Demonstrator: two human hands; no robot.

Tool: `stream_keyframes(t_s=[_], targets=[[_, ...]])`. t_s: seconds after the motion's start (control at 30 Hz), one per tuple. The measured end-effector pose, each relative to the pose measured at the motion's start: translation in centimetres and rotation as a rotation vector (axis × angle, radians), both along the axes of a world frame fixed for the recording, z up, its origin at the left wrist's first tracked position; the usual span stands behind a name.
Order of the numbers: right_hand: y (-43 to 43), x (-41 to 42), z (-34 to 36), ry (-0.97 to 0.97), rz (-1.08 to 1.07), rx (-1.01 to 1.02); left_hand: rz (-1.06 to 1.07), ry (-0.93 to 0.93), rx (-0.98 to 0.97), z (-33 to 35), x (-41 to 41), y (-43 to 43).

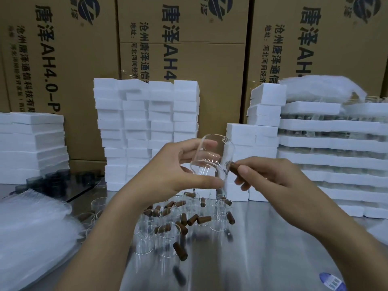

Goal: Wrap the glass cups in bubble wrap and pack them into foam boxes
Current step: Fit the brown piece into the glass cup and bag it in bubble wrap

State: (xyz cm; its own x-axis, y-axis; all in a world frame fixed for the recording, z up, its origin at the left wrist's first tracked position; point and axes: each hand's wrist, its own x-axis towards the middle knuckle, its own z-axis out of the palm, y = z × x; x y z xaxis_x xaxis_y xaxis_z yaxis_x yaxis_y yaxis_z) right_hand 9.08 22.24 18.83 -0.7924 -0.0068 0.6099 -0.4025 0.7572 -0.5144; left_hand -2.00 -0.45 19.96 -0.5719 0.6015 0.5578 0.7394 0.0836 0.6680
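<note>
A brushed steel table (273, 238) fills the lower part of the view, pale grey and glossy, with soft streaks of reflected light. Behind the table's far edge, large brown cardboard cartons close off the whole back. The left carton (63, 80), middle carton (210, 59) and right carton (346, 49) stand side by side with dark gaps between them. Each is printed with black Chinese characters, "AH4" lettering and a round dark logo.

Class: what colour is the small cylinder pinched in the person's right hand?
Dark brown; the cylinder shows best in the head view, beside the glass cup.
</note>
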Motion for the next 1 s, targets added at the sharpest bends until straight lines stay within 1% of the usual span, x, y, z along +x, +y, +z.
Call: stream_keyframes(t_s=[0.07, 0.13, 0.2, 0.3, 0.33, 0.4, 0.5, 0.53, 0.57, 0.6, 0.67, 0.7, 0.77, 0.83, 0.9, 1.0], targets=[[0.1, -0.5, -0.4, -0.064, 0.073, -0.035, -0.002, -0.001, -0.033, -0.1, 0.1, 0.0], [0.4, -1.1, -0.9, -0.119, 0.173, -0.176, 0.04, -0.003, -0.018, -0.4, 0.3, -0.1], [1.1, -1.9, -2.6, -0.206, 0.277, -0.418, 0.106, -0.015, -0.004, -1.0, 0.4, -0.7], [2.8, -3.3, -8.4, -0.426, 0.435, -0.919, 0.273, 0.007, -0.105, -1.8, -0.9, -3.8], [3.5, -3.4, -10.7, -0.499, 0.439, -1.059, 0.358, 0.01, -0.139, -2.0, -2.0, -5.5], [5.2, -3.5, -14.9, -0.617, 0.379, -1.228, 0.597, 0.017, -0.218, -2.6, -4.6, -9.6], [7.7, -3.5, -18.1, -0.656, 0.351, -1.444, 1.074, 0.049, -0.435, -4.5, -8.2, -16.3], [8.1, -3.5, -18.3, -0.645, 0.361, -1.486, 1.205, 0.037, -0.528, -5.4, -9.2, -18.4], [8.3, -3.7, -18.3, -0.636, 0.372, -1.507, 1.282, -0.01, -0.638, -6.3, -9.9, -20.1], [8.4, -3.8, -18.2, -0.634, 0.38, -1.512, 1.308, -0.092, -0.742, -7.4, -10.7, -21.8], [8.3, -3.9, -18.4, -0.643, 0.376, -1.502, 1.237, -0.267, -0.844, -9.2, -11.2, -24.1], [8.2, -3.9, -18.4, -0.646, 0.369, -1.491, 1.184, -0.316, -0.877, -10.3, -11.4, -24.8], [7.8, -3.6, -18.3, -0.645, 0.36, -1.479, 1.193, -0.343, -0.949, -11.9, -11.4, -25.4], [7.6, -3.4, -18.2, -0.618, 0.333, -1.48, 1.211, -0.311, -0.933, -12.3, -11.0, -25.1], [7.5, -3.1, -18.4, -0.552, 0.292, -1.478, 1.22, -0.299, -0.854, -12.1, -10.5, -24.6], [6.8, -2.5, -18.8, -0.416, 0.194, -1.447, 1.32, -0.243, -0.695, -11.4, -9.5, -24.7]])
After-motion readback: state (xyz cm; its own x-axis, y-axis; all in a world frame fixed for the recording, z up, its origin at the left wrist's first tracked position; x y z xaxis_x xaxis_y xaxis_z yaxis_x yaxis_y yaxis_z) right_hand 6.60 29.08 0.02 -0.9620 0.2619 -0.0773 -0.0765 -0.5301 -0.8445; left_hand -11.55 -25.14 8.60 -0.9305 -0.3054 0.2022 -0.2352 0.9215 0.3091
